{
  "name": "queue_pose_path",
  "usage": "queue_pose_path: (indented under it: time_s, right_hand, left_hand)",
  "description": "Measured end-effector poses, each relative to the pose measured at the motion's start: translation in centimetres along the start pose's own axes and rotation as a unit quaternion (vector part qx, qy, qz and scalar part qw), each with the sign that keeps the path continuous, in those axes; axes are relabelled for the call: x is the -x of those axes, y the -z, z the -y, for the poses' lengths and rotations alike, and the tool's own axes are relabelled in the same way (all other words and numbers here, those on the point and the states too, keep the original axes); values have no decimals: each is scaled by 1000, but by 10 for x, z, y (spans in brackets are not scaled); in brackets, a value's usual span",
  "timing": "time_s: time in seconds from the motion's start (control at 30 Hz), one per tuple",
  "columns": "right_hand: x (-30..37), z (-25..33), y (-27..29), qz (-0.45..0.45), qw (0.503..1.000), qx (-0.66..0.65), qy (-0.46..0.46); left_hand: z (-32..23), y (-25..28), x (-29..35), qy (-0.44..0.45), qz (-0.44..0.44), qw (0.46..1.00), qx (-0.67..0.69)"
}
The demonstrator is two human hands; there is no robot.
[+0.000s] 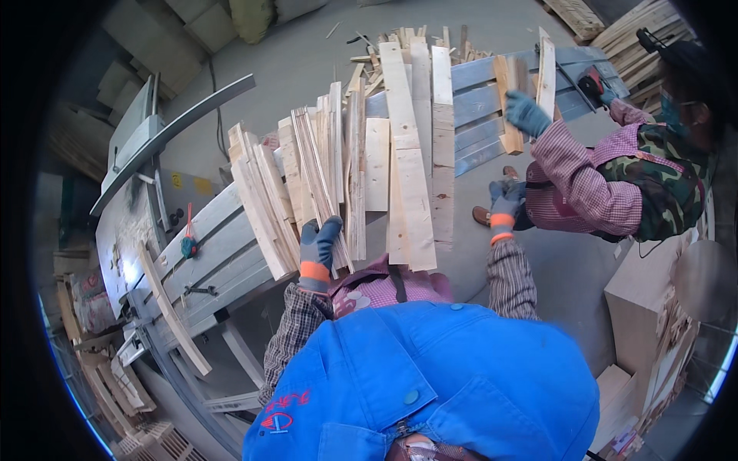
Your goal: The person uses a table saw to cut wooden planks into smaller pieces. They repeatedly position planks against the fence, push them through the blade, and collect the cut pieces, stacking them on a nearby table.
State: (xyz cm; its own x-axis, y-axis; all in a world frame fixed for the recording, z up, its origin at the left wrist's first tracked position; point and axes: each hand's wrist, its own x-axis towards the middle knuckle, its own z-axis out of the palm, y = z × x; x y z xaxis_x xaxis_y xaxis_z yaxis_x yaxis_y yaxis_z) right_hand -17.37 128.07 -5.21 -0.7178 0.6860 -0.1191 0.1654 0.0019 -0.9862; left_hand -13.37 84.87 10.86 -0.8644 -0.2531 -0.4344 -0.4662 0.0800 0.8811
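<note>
My left hand [319,247], in a grey-blue glove with an orange cuff, grips the near ends of a bundle of thin wooden slats [311,165] standing on edge on the grey-blue workbench [215,246]. Wider pale planks [407,146] lie flat to the right of that bundle. My right hand [506,201], gloved the same way, hangs in the air past the planks' right side, off the bench, with its fingers curled. I cannot make out anything in it. It is close to the co-worker's checked sleeve.
A co-worker in a checked shirt and camouflage vest stands at the right; a gloved hand [526,114] holds upright slats [511,96] on the bench. A red power tool [592,81] lies beyond them. Wooden boxes [646,307] stand lower right. A saw table [134,200] is at the left, scrap wood [415,38] on the floor behind.
</note>
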Motion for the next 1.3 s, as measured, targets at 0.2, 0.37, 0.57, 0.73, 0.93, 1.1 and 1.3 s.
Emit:
queue_pose_path:
  time_s: [0.2,0.37,0.57,0.73,0.93,1.1,1.3]
  right_hand:
    - [105,93,-42,236,951,-185,-77]
    - [137,159,-80,378,919,-108,21]
    - [31,124,-66,263,931,-231,-102]
    - [-78,110,-61,88,990,97,49]
    - [-132,128,-75,-46,825,535,178]
    - [-152,94,-97,-50,748,631,200]
    - [-186,56,-77,-13,771,595,228]
  left_hand:
    - [-39,-62,10,-92,47,995,-5]
    - [-37,-127,19,-290,115,949,-53]
    - [-44,-121,23,-259,163,949,-70]
    - [-19,-58,6,-79,150,983,63]
    - [4,22,19,-30,27,989,144]
    - [74,96,23,-109,-65,984,126]
    - [32,135,72,-24,-180,971,158]
